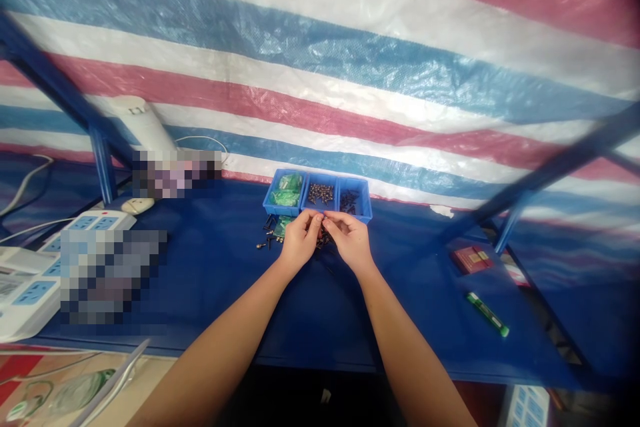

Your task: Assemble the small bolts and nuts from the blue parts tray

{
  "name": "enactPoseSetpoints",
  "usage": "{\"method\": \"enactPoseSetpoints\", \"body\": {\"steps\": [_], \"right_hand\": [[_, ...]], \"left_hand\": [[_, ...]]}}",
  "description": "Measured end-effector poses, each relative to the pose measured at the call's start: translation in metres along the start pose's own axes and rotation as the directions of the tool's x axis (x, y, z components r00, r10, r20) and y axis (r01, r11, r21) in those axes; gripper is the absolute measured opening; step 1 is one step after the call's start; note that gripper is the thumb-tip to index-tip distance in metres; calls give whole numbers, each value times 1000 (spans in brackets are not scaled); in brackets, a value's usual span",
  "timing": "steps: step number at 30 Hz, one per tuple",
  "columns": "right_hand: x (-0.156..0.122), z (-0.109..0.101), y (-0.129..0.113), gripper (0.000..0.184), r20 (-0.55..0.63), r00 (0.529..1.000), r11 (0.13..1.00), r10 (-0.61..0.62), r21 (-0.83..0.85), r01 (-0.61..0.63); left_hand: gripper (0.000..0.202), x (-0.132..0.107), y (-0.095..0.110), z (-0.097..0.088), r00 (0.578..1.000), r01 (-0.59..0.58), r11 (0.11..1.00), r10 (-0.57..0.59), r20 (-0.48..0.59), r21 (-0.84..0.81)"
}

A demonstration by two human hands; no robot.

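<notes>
My left hand (301, 237) and my right hand (350, 238) meet above the blue table, thumbs and forefingers pinched close together. Whatever lies between the fingertips is too small and hidden to name. Just beyond them stand three joined blue bins: the left bin (267, 199) holds green-printed plastic packets (287, 192), the middle one brass-and-dark screws (320, 193), the right one dark screws (349, 201). Loose dark screws (270, 238) and a green piece (283, 225) lie on the table beside my left hand; more small parts show partly behind the hands.
A large white power strip (30, 303) lies at the left, near a white cylinder (145, 123). To the right are a red box (471, 259) and a green tube (487, 314). Blue frame bars (555, 177) slant at both sides before a striped sheet (320, 93).
</notes>
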State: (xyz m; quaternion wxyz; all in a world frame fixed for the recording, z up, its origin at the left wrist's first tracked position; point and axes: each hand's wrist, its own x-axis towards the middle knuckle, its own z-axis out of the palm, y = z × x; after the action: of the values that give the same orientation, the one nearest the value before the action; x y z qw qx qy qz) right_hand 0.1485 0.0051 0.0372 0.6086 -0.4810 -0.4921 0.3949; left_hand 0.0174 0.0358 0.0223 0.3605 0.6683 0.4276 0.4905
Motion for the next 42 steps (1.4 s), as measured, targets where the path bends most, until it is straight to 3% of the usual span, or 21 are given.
{"method": "enactPoseSetpoints", "body": {"steps": [3,10,19,23,28,29,31,32,34,38,42], "right_hand": [[0,0,0,25,3,1000,1000,0,7,0],[2,-2,3,25,-19,1000,999,17,45,-16],[4,-5,4,31,44,991,989,128,65,-130],[5,-6,6,35,43,977,974,209,76,-212],[5,-2,6,69,95,990,986,104,119,-115],[5,-3,7,70,119,990,991,80,94,-91],[6,-6,9,53,141,988,998,55,-17,-53],[7,-9,9,38,128,991,995,46,-99,-33],[8,-15,10,28,48,999,960,10,-280,4],[9,-26,8,24,-1,999,841,-41,-540,34],[9,-29,10,18,80,994,676,80,-737,5]], "left_hand": [[27,0,1,-1,1000,4,1000,-4,-1,9],[24,-2,1,2,999,9,989,-3,45,-150],[33,0,6,-2,1000,8,997,-10,27,82],[37,0,6,-3,999,26,987,-20,-40,161],[38,-1,7,-4,993,23,990,-7,-120,138],[38,-1,7,-4,993,21,990,-5,-117,136],[38,-1,7,-4,995,17,989,-2,-101,146],[39,-1,7,-4,995,15,988,-1,-95,154],[40,-1,6,-4,996,13,987,2,-95,163],[39,-1,6,-4,995,23,988,-8,-99,152],[37,-1,6,-3,994,36,989,-21,-106,141]]}}
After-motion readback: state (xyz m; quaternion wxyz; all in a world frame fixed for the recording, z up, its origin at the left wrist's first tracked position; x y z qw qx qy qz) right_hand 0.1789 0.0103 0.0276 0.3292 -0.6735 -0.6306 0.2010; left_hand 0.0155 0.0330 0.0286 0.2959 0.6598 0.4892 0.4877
